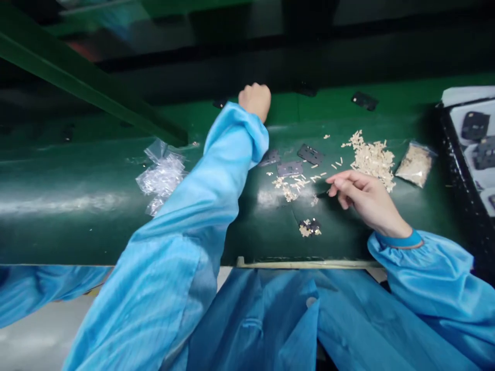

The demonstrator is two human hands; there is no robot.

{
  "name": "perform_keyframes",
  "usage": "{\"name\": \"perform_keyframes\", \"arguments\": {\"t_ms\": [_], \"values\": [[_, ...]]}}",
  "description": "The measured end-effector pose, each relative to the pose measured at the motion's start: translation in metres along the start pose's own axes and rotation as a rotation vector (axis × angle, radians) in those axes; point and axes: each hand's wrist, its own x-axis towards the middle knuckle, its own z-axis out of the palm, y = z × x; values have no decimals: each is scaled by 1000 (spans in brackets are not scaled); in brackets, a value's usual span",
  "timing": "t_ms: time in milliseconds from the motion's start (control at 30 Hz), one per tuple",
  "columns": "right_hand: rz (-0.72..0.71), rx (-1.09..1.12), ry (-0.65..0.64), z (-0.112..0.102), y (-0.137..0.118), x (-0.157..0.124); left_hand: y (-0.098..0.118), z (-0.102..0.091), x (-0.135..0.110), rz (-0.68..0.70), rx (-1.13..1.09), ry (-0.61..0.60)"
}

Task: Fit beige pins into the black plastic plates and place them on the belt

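Note:
My left hand (pixel 255 99) reaches far across the green work surface (pixel 77 206), its fingers curled away from me at the back edge; what they hold, if anything, is hidden. My right hand (pixel 361 196) rests on the surface with fingers loosely bent and fingertips pinched together beside a scatter of small beige parts (pixel 292 185). A bigger heap of beige parts (pixel 373 157) lies just beyond it. Three dark flat plates (pixel 290 168) lie between the two hands. A small cluster of dark and beige bits (pixel 309 227) sits nearer to me.
Crumpled clear plastic bags (pixel 162 175) lie to the left. A filled bag of beige parts (pixel 415 164) is at the right, beside a black tray with dark parts on white inserts (pixel 474 134). Another dark plate (pixel 364 100) lies at the back. A green beam (pixel 88 82) slants overhead.

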Motion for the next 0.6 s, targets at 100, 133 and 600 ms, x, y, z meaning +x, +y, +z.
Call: {"name": "perform_keyframes", "arguments": {"t_ms": [100,133,600], "values": [[44,-107,-91,-8,11,-15,-7,-11,-24,-34,-286,53],[53,-148,-135,-9,16,-20,-8,-12,-39,-7,-367,37],[-304,-658,-450,17,25,-26,-7,24,-209,3,-1314,-466]]}}
